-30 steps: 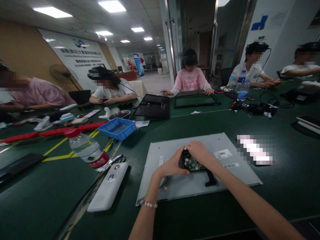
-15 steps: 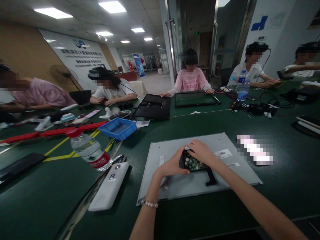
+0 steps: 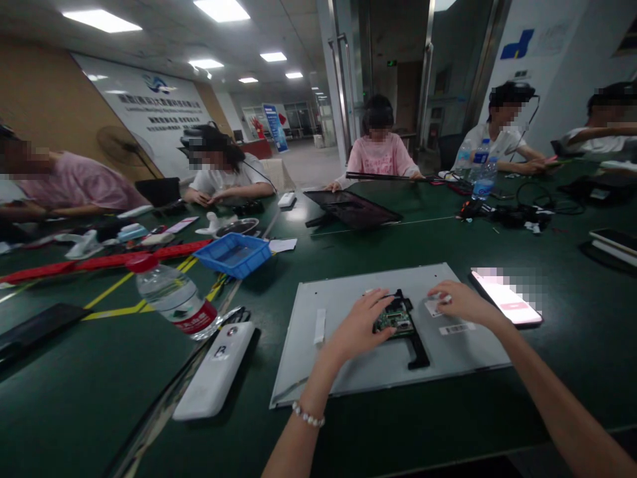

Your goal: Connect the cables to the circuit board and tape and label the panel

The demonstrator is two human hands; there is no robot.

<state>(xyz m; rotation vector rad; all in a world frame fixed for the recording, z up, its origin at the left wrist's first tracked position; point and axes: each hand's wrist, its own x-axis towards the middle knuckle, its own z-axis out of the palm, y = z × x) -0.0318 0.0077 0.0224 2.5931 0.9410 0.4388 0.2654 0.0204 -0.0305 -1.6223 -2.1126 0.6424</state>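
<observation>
A green circuit board (image 3: pixel 399 321) in a black plastic bracket (image 3: pixel 419 352) lies on a large grey-white metal panel (image 3: pixel 348 372). My left hand (image 3: pixel 359 323) rests over the left end of the board, thumb and fingers apart and touching it. To the right of the board, my right hand (image 3: pixel 462 302) hovers low over the panel with its fingertips pinched together. Something small and pale shows at those fingertips, too small to name. White labels, one with a barcode (image 3: pixel 456 328), are stuck on the panel near this hand.
Left of the panel are a white device marked 13 (image 3: pixel 216 372), a tilted water bottle (image 3: pixel 176 299) and a blue tray (image 3: pixel 236 262). A lit phone (image 3: pixel 510 299) lies at the right. Across the table, a person in pink (image 3: pixel 381 156) handles black frames (image 3: pixel 355 209).
My right hand has left the board and moved right, closing into a pinch. My left hand has shifted slightly right over the board. The person opposite has tilted and moved the black frames.
</observation>
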